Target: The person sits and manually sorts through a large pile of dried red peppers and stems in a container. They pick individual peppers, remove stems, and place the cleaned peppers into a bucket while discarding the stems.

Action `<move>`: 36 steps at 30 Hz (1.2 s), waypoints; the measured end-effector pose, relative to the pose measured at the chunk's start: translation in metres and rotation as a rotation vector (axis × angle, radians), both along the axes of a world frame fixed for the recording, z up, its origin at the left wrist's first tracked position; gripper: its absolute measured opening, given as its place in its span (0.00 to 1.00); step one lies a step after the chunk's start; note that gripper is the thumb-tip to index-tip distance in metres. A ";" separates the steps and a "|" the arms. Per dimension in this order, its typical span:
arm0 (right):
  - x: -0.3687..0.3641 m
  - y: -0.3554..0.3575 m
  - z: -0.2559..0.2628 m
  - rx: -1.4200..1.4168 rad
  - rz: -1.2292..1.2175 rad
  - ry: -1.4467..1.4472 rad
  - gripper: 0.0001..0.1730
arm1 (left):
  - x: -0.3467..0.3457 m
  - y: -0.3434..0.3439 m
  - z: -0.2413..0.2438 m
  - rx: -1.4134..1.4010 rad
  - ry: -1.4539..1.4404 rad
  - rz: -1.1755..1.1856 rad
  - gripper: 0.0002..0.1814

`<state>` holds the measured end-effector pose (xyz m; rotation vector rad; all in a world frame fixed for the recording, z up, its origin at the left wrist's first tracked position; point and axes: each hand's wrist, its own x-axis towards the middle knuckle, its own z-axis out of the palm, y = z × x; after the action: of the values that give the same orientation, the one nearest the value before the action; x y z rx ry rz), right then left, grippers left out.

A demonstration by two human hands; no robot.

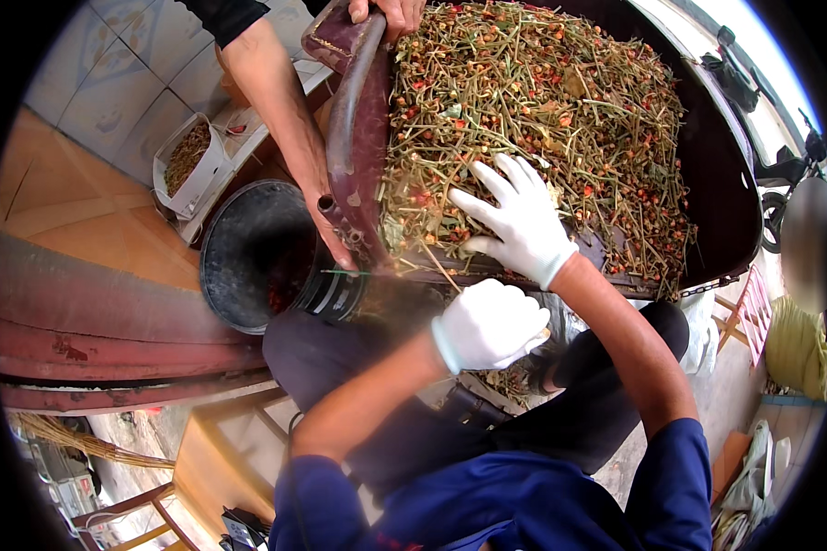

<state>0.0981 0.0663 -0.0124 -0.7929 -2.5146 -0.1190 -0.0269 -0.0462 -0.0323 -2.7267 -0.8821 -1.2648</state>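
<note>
A heap of cut stems with small red fruits or pods [537, 103] fills a dark maroon tray-like container [720, 206] before me. My right hand [520, 210], in a white knit glove, rests on the near part of the heap with its fingers spread. Below the container's near edge, my left hand [493, 325], gloved in the same white knit, is closed with a thin stem [441, 267] standing out above it; something pale shows at its fingertips. Whether the fist grips that stem is not certain.
Another person's bare forearm [276, 103] reaches down at the container's left side, above a black bucket [248, 255] with reddish matter inside. A white box [193, 165] of dried bits stands at the left. A wooden chair [213, 461] is lower left.
</note>
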 end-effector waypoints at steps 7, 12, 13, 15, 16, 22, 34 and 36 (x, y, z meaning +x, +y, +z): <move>-0.009 0.035 -0.012 0.118 -0.168 -0.025 0.31 | -0.005 0.003 -0.012 -0.094 0.072 0.005 0.09; 0.010 0.060 -0.020 0.207 -0.288 -0.093 0.28 | -0.006 0.004 -0.015 -0.082 0.050 0.018 0.09; 0.010 0.065 -0.019 0.231 -0.319 -0.096 0.28 | -0.006 0.004 -0.015 -0.093 0.058 0.020 0.09; 0.009 0.069 -0.020 0.229 -0.341 -0.125 0.29 | -0.008 0.004 -0.017 -0.084 0.042 0.027 0.10; 0.008 0.068 -0.021 0.232 -0.342 -0.129 0.29 | -0.008 0.005 -0.018 -0.086 0.038 0.027 0.10; 0.019 0.044 -0.013 0.167 -0.244 -0.083 0.26 | -0.007 0.009 -0.017 -0.115 0.055 0.054 0.09; 0.048 0.036 0.025 0.187 -0.289 0.116 0.25 | -0.004 0.015 -0.016 -0.104 0.168 0.057 0.09; 0.045 0.049 0.031 0.219 -0.408 0.075 0.33 | -0.006 0.016 -0.017 -0.091 0.134 0.069 0.09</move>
<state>0.1435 0.1152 0.0189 -1.1801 -2.1906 -0.4830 -0.0332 -0.0303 -0.0492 -2.7827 -1.0335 -1.0410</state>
